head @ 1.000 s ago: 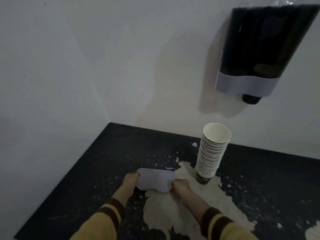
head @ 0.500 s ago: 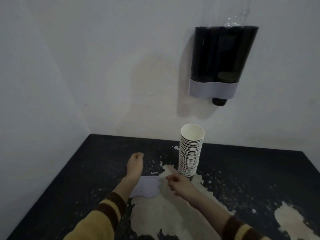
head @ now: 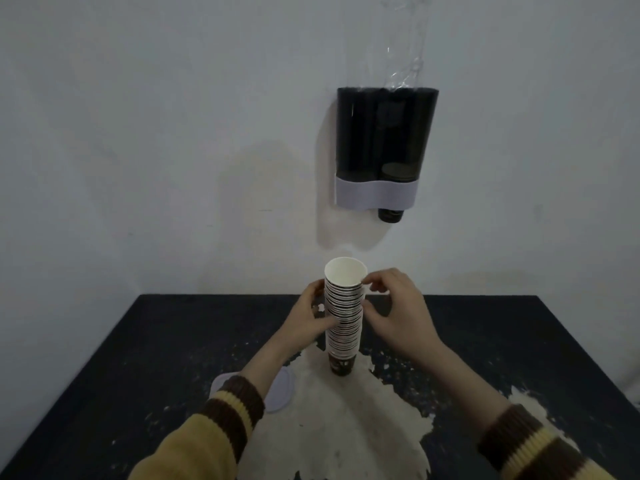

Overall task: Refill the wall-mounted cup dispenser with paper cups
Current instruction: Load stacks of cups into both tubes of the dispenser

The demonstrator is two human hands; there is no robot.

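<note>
Dim, flat, bluish light. Dispenser (head: 382, 150) throws a soft shadow down-left on the wall (head: 138, 133), so source is upper right. Overall soft focus, hands slightly motion-blurred. Wide-angle bends table (head: 519, 341) edges. Faint glare on clear plastic (head: 405, 46) above dispenser.

Mustard sleeves (head: 207, 441), brown-striped ribbed cuffs (head: 239, 400)

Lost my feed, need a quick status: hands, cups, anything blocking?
Left hand and right hand gripping cup stack, upright on table. Dispenser lid off, on table. Nothing blocking.
</note>
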